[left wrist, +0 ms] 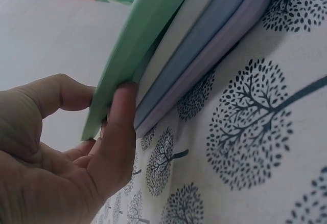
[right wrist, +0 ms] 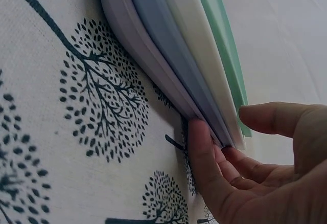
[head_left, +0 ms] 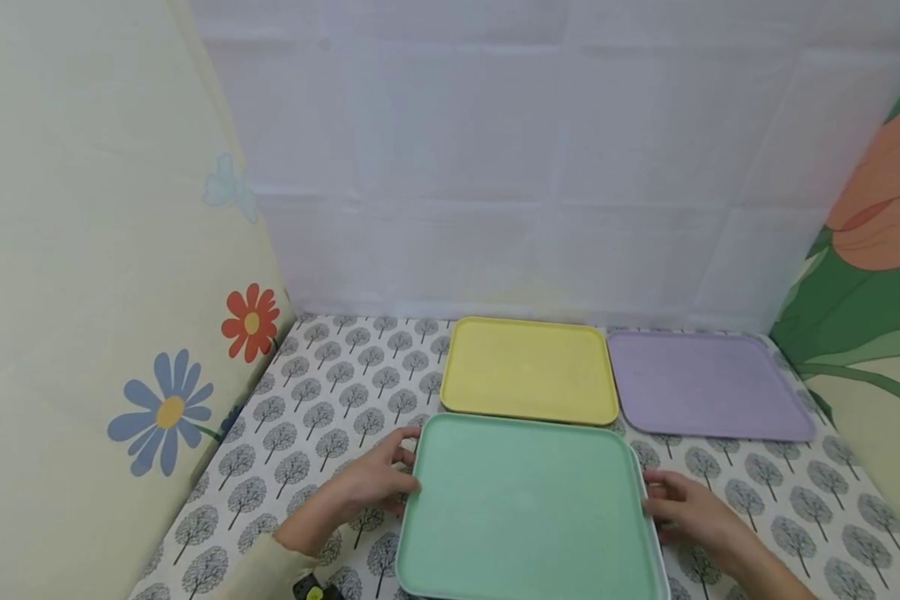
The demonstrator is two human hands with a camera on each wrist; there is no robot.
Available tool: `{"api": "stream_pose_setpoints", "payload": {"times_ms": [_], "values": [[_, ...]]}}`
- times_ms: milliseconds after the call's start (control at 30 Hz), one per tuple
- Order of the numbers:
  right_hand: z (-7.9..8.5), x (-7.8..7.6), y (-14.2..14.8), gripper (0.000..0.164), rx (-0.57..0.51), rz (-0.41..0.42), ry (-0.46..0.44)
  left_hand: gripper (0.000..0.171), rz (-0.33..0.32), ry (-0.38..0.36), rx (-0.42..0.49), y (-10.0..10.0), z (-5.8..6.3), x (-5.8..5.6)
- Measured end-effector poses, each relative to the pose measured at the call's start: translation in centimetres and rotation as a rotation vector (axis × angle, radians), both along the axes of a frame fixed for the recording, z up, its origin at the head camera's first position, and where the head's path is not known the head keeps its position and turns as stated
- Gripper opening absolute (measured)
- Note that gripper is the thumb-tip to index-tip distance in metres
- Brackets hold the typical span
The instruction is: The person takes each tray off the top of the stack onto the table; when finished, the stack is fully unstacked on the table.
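Green tray (head_left: 528,508) nearest, topmost over a white tray (right wrist: 199,40), blue tray (right wrist: 168,40) and lilac tray (right wrist: 138,40); left hand (head_left: 375,479) pinches its left rim, right hand (head_left: 690,508) grips the stack's right edge, thumb high, fingers low. Handling (judged): light, stiff, smooth enough to slip; best held at both sides, rims supported from below. Surface: tree-print cloth (head_left: 307,417), yellow tray (head_left: 528,371) and purple tray (head_left: 708,383) behind, white backdrop (head_left: 495,167) beyond, flower-printed panel (head_left: 82,292) at left.
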State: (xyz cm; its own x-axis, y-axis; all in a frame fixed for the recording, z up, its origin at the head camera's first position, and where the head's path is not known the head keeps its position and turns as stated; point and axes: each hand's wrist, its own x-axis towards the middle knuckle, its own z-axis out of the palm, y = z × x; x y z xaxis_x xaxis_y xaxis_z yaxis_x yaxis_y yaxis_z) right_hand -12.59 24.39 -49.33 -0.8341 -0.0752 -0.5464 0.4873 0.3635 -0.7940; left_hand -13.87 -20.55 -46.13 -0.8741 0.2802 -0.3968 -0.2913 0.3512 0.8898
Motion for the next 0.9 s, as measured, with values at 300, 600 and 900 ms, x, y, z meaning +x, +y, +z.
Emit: {"api": "stream_pose_setpoints", "payload": {"times_ms": [300, 600, 900], "values": [[0.1, 0.5, 0.0, 0.071, -0.026, 0.036, 0.039, 0.091, -0.02, -0.043, 0.127, -1.3, 0.3, -0.2], [-0.1, 0.5, -0.2, 0.072, 0.006, 0.006, 0.047, 0.09, -0.022, -0.038, 0.166, -3.0, 0.4, -0.7], [0.0, 0.2, -0.3, 0.073, 0.044, 0.0, 0.001, 0.084, -0.008, -0.002, 0.161, -5.5, 1.1, -1.3]]}}
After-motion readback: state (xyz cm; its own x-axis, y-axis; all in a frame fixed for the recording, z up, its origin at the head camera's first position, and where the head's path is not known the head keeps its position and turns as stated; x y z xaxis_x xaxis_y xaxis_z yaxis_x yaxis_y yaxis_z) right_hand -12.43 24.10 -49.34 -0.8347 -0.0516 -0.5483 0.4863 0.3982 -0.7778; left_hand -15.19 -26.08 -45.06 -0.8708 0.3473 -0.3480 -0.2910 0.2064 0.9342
